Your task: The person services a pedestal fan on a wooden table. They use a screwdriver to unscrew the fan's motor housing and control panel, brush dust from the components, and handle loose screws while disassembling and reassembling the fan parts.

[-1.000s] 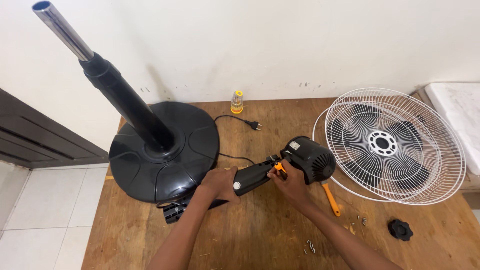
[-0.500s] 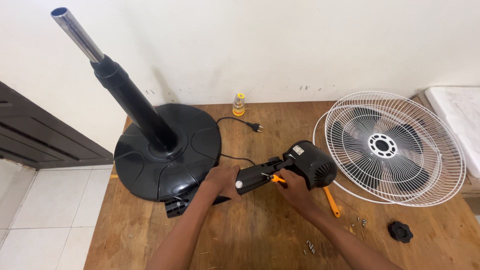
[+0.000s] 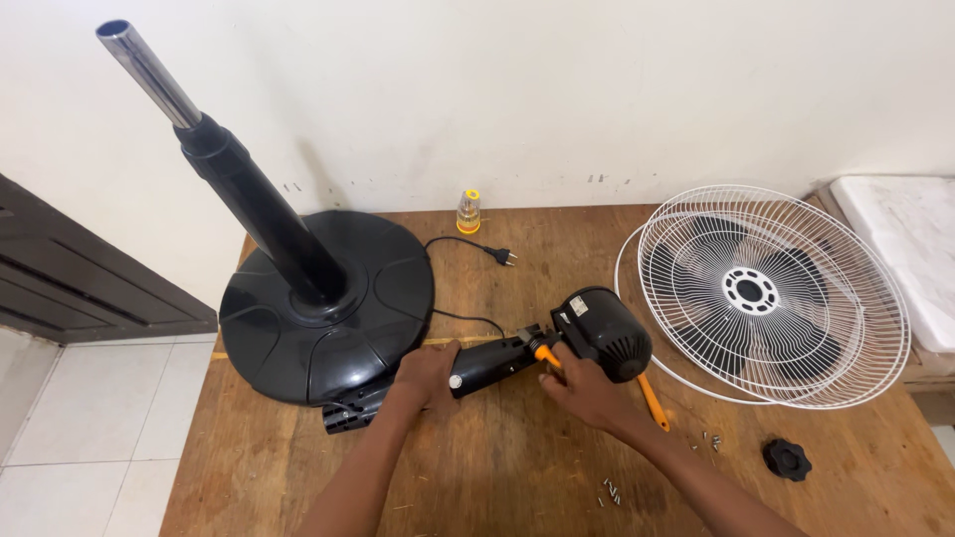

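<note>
Small pale label (image 3: 578,307) on black fan motor housing (image 3: 603,333); no packages, signs, screens.

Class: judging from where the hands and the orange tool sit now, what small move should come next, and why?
Probably turn the orange screwdriver: the right hand holds its tip at the joint between neck and motor, while the left hand steadies the neck.

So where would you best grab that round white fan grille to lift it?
Probably at the outer rim of the white fan grille, on the near edge, coming from the front. It lies roughly flat on the wooden table, and the thin wires inside look likely to bend.
</note>
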